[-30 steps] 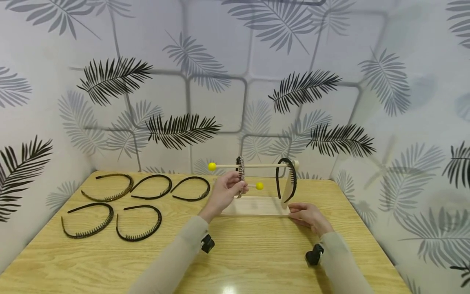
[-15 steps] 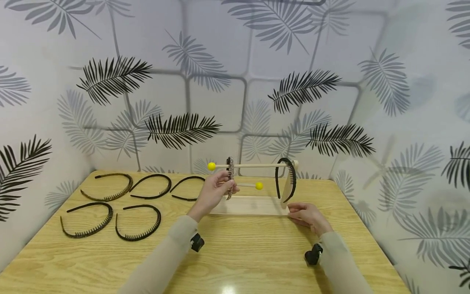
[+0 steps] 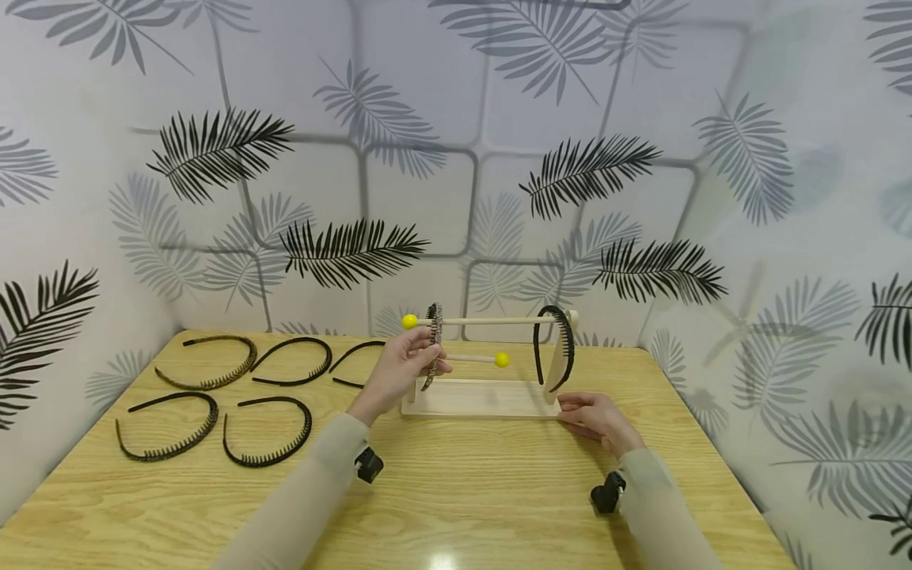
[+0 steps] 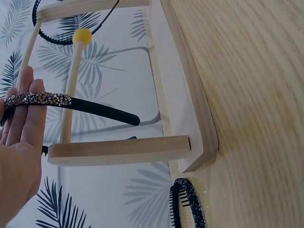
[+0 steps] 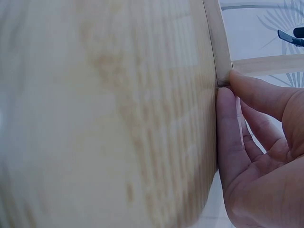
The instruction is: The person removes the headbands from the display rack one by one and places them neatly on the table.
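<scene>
My left hand (image 3: 394, 366) pinches a headband (image 4: 47, 99) studded with glittering stones, its inner side lined with teeth. The headband stands upright around the upper rod of a pale wooden rack (image 3: 492, 398), close to the rod's yellow ball end (image 3: 409, 321). One dark leg of it points past the rack's left upright (image 4: 118, 151) in the left wrist view. A lower rod (image 3: 472, 359) also ends in a yellow ball. At the rack's right end, a black headband (image 3: 569, 348) hangs on the upper rod. My right hand (image 3: 602, 419) grips the base's right corner between thumb and fingers.
On the table's left side lie several toothed headbands, among them a brown one (image 3: 252, 358) at the back and a black one (image 3: 308, 431) in front. Another black headband (image 3: 351, 351) is partly hidden behind my left hand. A leaf-patterned wall (image 3: 427, 198) encloses the table (image 3: 463, 491).
My left hand has drawn the glittering headband leftward along the upper rod, from mid-rod toward the yellow ball. The right hand has stayed at the base's corner.
</scene>
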`<state>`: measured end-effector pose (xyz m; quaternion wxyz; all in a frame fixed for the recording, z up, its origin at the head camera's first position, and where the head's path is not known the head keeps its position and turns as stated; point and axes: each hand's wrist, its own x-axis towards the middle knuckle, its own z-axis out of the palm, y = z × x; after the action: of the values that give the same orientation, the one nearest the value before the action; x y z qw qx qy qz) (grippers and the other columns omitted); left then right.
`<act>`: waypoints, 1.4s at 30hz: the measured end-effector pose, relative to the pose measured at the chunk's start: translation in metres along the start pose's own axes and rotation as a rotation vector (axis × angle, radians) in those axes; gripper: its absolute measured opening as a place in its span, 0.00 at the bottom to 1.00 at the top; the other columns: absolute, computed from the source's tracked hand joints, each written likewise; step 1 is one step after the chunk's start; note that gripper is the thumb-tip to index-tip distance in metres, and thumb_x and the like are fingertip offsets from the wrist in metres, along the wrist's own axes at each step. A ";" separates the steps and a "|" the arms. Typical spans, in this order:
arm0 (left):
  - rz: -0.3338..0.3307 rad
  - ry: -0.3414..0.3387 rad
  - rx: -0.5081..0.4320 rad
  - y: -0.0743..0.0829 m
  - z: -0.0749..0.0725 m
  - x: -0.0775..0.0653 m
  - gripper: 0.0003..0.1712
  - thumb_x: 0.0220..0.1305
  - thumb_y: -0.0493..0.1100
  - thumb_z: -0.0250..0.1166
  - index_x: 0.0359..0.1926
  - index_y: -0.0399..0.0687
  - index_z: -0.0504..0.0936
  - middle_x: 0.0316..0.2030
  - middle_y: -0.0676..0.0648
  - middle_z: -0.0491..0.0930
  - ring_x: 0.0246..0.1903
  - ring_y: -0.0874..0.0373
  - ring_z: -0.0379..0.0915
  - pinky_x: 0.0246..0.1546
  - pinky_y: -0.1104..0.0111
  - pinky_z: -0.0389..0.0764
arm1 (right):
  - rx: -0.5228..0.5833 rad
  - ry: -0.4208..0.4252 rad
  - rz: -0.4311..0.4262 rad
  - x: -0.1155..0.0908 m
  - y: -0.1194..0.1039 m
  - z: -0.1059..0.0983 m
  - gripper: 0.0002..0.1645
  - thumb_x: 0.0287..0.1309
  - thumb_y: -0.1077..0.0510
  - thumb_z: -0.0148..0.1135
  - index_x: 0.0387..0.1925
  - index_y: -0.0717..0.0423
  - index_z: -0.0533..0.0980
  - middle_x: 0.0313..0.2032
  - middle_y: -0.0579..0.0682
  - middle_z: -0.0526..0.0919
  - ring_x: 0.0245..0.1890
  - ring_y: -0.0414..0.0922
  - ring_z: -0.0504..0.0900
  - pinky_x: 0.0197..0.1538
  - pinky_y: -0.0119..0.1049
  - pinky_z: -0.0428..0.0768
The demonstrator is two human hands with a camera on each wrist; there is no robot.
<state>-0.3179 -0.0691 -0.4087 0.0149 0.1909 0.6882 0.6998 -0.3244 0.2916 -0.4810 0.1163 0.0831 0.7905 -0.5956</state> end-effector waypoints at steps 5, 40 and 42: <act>-0.005 -0.019 0.052 0.002 -0.008 -0.003 0.25 0.73 0.38 0.56 0.68 0.37 0.65 0.48 0.36 0.78 0.37 0.56 0.85 0.51 0.64 0.83 | -0.012 0.007 0.016 0.000 -0.001 0.000 0.29 0.61 0.67 0.63 0.64 0.66 0.70 0.44 0.52 0.82 0.39 0.36 0.83 0.48 0.33 0.84; -0.017 0.136 0.199 0.004 -0.057 -0.019 0.28 0.68 0.44 0.64 0.65 0.38 0.72 0.48 0.38 0.84 0.49 0.49 0.82 0.47 0.75 0.80 | -0.006 0.016 0.033 0.002 -0.003 0.002 0.27 0.63 0.69 0.60 0.63 0.67 0.70 0.45 0.54 0.79 0.38 0.37 0.83 0.49 0.35 0.84; -0.028 0.147 0.209 0.003 -0.061 -0.021 0.29 0.67 0.45 0.65 0.65 0.38 0.72 0.48 0.40 0.84 0.47 0.54 0.82 0.47 0.74 0.81 | -0.006 0.012 0.030 0.002 -0.003 0.001 0.27 0.63 0.69 0.60 0.63 0.67 0.70 0.45 0.54 0.79 0.38 0.37 0.83 0.49 0.35 0.84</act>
<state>-0.3152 -0.1334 -0.4094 -0.0456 0.1300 0.7594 0.6359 -0.3266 0.2895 -0.4790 0.1204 0.0983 0.7916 -0.5910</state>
